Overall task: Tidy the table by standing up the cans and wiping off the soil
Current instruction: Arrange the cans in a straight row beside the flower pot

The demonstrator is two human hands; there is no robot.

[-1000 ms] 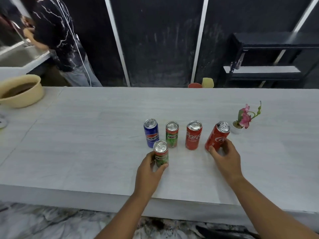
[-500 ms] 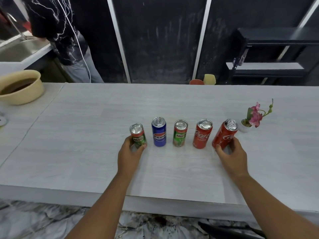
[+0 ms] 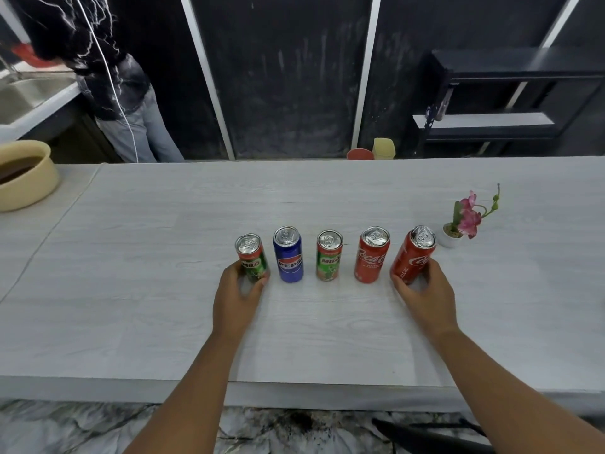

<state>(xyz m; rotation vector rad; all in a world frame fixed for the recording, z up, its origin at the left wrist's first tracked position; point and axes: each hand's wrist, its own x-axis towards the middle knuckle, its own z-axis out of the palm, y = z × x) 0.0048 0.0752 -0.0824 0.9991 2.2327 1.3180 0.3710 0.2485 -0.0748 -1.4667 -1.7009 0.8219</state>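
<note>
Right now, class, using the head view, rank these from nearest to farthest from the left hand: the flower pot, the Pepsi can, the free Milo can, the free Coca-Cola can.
1. The Pepsi can, just right of the held Milo can that the left hand grips.
2. The free Milo can, middle of the row.
3. The free Coca-Cola can, right of middle.
4. The flower pot, far right, beyond the row.

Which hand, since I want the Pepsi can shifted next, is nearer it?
Left. The left hand grips the Milo can beside the Pepsi can; the right hand holds the end Coca-Cola can, past two other cans.
</note>
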